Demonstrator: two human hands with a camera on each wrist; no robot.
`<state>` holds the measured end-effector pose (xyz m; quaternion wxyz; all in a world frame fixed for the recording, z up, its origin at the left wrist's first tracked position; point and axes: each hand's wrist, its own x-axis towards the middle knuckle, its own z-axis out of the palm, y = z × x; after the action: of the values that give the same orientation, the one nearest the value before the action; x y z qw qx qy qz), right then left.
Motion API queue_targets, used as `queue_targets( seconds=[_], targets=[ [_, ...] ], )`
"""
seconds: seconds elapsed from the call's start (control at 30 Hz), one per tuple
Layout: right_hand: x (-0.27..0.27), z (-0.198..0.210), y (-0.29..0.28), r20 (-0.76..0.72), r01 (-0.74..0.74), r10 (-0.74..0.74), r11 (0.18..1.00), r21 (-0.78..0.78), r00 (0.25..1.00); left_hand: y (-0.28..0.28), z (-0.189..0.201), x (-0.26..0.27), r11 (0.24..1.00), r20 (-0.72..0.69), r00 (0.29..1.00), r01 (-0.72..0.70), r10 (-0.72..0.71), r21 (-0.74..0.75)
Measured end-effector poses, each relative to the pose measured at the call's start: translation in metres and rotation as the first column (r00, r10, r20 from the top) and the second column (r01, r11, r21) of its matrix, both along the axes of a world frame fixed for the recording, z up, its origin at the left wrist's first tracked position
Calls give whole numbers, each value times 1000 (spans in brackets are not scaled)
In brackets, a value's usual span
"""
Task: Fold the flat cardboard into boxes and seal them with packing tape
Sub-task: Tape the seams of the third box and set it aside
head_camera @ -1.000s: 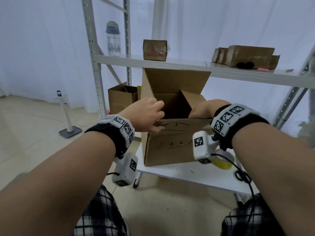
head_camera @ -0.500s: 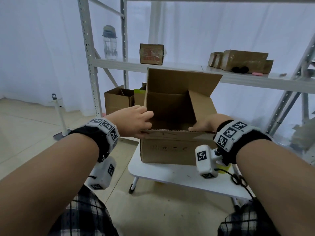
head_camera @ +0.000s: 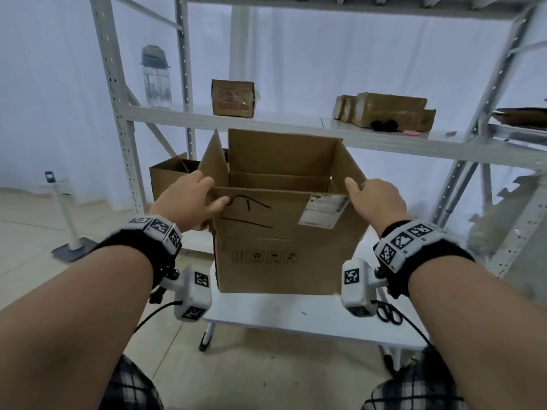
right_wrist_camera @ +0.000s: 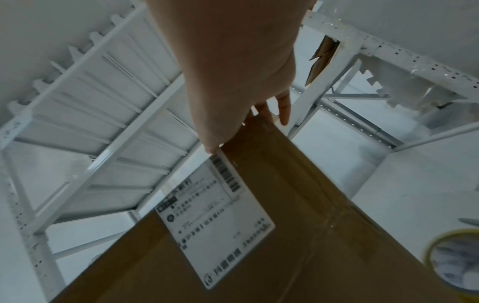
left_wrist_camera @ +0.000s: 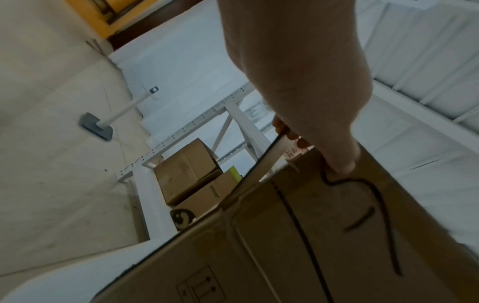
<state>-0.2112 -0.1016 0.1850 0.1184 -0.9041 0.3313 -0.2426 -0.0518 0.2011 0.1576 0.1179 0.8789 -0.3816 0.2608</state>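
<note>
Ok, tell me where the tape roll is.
In the right wrist view, the tape roll lies on the white table, just right of the cardboard box.

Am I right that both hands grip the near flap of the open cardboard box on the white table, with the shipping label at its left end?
Not quite: the shipping label sits at the flap's right end, beside the right hand, as the head view shows. The rest holds: the left hand and the right grip the near flap of the open cardboard box on the white table.
</note>
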Motion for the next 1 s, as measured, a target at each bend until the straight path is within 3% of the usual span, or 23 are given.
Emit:
queue_targets(
  seconds=[0.13,0.43,0.6,0.8,0.87,1.0],
  targets=[
    [6,-17,-7,117,-106,101,994,34,988,-19,-2,10,990,-40,999,-27,22,-140],
    [58,-5,-26,86,-108,105,994,33,991,-51,11,63,982,-158,987,-10,-20,-188],
    [84,0,-51,86,-51,43,995,91,995,-88,24,77,997,-171,983,62,-70,-52],
    [103,-9,-83,138,1,-31,977,212,990,-140,22,81,991,-105,985,133,-135,-27],
    [109,-10,-85,153,-44,-6,944,326,988,-162,22,76,984,-53,983,176,-176,-9],
    [116,-19,-72,192,-316,259,866,388,947,-207,21,60,969,-40,969,243,-245,-49]
  ],
)
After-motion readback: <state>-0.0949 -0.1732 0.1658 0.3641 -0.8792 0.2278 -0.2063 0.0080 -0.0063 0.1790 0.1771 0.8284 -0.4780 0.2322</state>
